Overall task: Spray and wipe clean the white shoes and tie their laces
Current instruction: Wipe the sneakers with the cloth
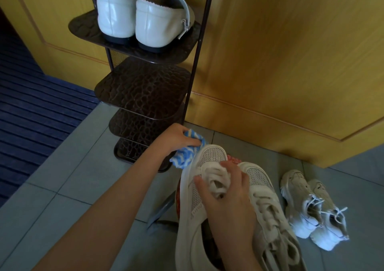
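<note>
Two white mesh sneakers lie side by side at the bottom centre, toes pointing away from me. My left hand (176,138) grips a blue-and-white striped cloth (187,152) and holds it against the toe of the left sneaker (191,218). My right hand (228,193) grips that sneaker across its laces and tongue. The right sneaker (268,204) lies beside it with loose laces. No spray bottle shows in view.
A dark tiered shoe rack (143,96) stands ahead with a pair of cream leather shoes (141,15) on its upper shelf. A smaller pair of beige sneakers (313,210) sits on the grey tiles at right. Wooden door panels behind; a blue ribbed mat (31,108) at left.
</note>
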`<state>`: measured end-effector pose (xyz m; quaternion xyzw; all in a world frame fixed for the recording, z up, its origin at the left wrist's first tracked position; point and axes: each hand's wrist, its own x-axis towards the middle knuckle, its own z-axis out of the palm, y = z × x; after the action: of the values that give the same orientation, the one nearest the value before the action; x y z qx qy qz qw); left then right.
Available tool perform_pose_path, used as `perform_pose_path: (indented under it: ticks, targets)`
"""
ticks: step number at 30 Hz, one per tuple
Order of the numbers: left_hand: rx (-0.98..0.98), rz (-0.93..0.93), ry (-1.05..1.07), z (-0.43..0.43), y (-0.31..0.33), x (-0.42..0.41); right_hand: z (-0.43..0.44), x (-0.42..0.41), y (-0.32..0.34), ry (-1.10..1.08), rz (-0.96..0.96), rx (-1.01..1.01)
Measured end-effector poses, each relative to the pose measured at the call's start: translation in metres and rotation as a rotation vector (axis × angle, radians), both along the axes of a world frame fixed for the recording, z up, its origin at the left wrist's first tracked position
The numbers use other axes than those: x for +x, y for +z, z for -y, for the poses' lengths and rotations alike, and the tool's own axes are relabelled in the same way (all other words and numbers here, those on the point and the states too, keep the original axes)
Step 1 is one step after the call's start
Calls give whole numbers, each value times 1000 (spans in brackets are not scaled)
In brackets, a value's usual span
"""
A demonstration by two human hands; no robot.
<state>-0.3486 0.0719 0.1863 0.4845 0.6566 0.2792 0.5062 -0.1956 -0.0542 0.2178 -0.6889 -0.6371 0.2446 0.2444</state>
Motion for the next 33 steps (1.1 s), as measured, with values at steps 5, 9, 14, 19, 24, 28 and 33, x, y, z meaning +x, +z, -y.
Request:
perform_pose_path:
  ticks: [5,9,14,19,24,28,33]
  targets:
    - [-30,95,35,10,-2,-4,-17,-7,8,78,186,-126]
    - [-37,125,68,21,-9,-7,-15,-7,6,62,299,-117]
    - [-47,156,83,32,-17,-10,-26,-8,5,58,337,-128]
    - [-55,111,76,23,-8,-10,-44,-10,5,71,439,-148]
    - [-39,44,53,14,0,-6,-34,-9,-5,33,421,-49]
    - [4,28,46,10,2,-2,-31,-9,-8,23,427,-10]
    - [27,18,57,16,-2,-2,-31,-8,-7,20,413,-27]
